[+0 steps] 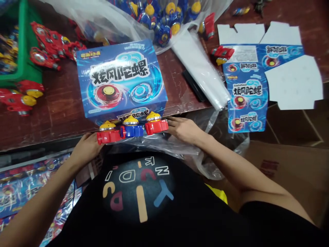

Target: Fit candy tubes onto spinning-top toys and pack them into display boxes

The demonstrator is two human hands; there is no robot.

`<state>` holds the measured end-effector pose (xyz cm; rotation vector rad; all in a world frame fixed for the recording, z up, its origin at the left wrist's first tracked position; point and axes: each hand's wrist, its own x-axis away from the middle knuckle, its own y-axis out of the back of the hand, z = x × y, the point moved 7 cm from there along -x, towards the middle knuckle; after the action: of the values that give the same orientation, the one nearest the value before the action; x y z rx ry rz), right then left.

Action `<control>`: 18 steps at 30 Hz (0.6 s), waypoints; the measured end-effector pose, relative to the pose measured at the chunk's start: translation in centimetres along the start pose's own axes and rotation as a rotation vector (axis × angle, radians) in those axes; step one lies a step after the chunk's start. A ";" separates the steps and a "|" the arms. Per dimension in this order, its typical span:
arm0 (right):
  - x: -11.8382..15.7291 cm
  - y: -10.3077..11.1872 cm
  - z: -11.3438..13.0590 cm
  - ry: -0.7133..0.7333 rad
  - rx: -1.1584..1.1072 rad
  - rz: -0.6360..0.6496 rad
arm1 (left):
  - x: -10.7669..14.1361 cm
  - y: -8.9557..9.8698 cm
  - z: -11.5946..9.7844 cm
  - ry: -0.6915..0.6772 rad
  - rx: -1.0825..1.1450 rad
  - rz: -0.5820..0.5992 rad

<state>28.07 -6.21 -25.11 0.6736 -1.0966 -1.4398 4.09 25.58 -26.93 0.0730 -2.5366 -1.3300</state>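
Three toy tops point(132, 129) were pressed into a row just in front of the blue box point(120, 78), clamped endwise between the left hand point(86, 148) and right hand point(183, 128), apparently to keep them aligned.

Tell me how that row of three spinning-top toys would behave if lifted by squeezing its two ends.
The row of three tops, pinched between left hand and right hand, looks like separate pieces, so it probably buckles at the middle. Hard glossy plastic likely slips. Probably light.
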 end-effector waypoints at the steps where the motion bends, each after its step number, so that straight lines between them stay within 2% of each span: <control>1: -0.1 0.7 0.1 -0.010 0.013 -0.008 | 0.4 0.5 -0.3 -0.025 -0.028 0.008; 3: 0.1 2.9 0.4 0.015 -0.032 0.018 | 1.3 2.3 -1.5 -0.117 -0.081 0.030; 6: 0.0 7.8 1.2 0.166 -0.308 0.035 | 1.8 6.8 -4.5 -0.270 0.032 -0.050; 8: -0.8 11.1 0.9 0.210 -0.548 -0.042 | 1.4 9.6 -6.6 -0.335 0.174 -0.134; 10: -2.3 12.9 -0.2 0.170 -0.728 -0.137 | 0.3 11.4 -7.8 -0.313 0.300 -0.200; 13: -5.1 12.7 -2.0 0.142 -0.859 -0.299 | -1.5 11.9 -7.7 -0.206 0.398 -0.241; 15: -6.8 11.6 -3.0 0.166 -0.909 -0.466 | -2.9 11.3 -7.1 -0.159 0.488 -0.274; 18: -8.9 9.0 -4.3 0.104 -1.019 -0.724 | -5.7 9.7 -6.0 -0.066 0.632 -0.426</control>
<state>37.44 2.09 -20.37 0.3744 0.0979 -2.2581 11.96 27.34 -17.10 0.7355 -3.0056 -0.5839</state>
